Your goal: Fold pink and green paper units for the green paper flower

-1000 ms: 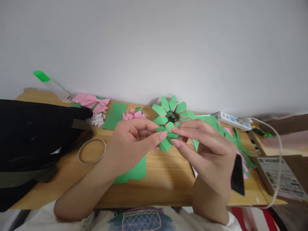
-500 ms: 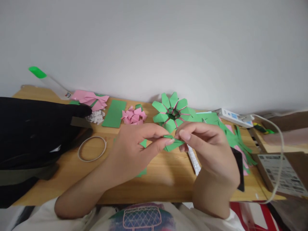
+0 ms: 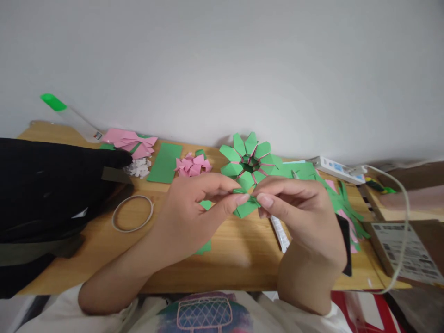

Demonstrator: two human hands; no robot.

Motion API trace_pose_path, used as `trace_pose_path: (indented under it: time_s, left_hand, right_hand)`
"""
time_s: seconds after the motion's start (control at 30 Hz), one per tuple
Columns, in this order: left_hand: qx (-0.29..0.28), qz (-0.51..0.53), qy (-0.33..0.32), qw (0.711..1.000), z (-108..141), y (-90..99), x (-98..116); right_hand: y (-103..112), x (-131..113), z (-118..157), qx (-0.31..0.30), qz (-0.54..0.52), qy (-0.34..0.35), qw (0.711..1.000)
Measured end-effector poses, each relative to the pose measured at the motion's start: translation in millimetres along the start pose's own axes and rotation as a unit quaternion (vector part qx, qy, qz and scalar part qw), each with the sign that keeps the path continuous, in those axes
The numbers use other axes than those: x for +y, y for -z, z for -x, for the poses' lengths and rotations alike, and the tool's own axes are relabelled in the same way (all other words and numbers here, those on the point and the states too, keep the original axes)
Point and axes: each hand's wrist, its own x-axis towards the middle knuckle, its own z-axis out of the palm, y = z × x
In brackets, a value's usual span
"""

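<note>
Between both hands, above the table, is a small folded piece of green paper (image 3: 245,210). My left hand (image 3: 197,210) pinches its left side between thumb and forefinger. Thumb and fingers of my right hand (image 3: 300,212) grip its right end, close to the left thumb tip. Just behind stands a flower-like ring of folded green paper (image 3: 250,159) with pink edges showing between its petals. Under my left hand lies more green paper (image 3: 204,247), mostly covered. A white tube (image 3: 279,233) lies partly hidden beside my right hand.
Folded pink pieces (image 3: 193,165), a green sheet (image 3: 165,163) and white scraps (image 3: 139,168) line the back. A tape ring (image 3: 115,212) lies left, near a black bag (image 3: 52,194). Rightward are a power strip (image 3: 338,170), green strips (image 3: 342,203), a cardboard box (image 3: 405,249) and a cable.
The folded green paper has shifted slightly left and turned a little in my fingers. My right fingertips have moved left, nearer to the left thumb. The things on the table stay put.
</note>
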Motion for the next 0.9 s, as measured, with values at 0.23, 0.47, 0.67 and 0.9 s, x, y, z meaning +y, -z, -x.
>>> trace_pose_path:
  time_s: [0.23,0.47,0.67,0.9]
  left_hand:
    - [0.0,-0.003,-0.007,1.0,-1.0,-0.3,2.5]
    - [-0.01,-0.02,-0.009,1.0,-1.9,1.3,3.3]
    - [-0.023,-0.057,-0.031,0.998,-1.9,0.7,3.4]
    - [-0.003,-0.062,-0.072,0.995,-3.1,-0.3,1.1]
  right_hand:
    - [-0.3,0.0,1.4,0.002,0.007,0.009,1.0]
    - [-1.9,0.8,0.5,0.007,0.03,0.02,0.999]
    - [-1.2,5.6,-2.1,-0.004,0.072,0.092,0.993]
    - [3.3,7.1,-3.0,-0.022,0.079,0.106,0.991]
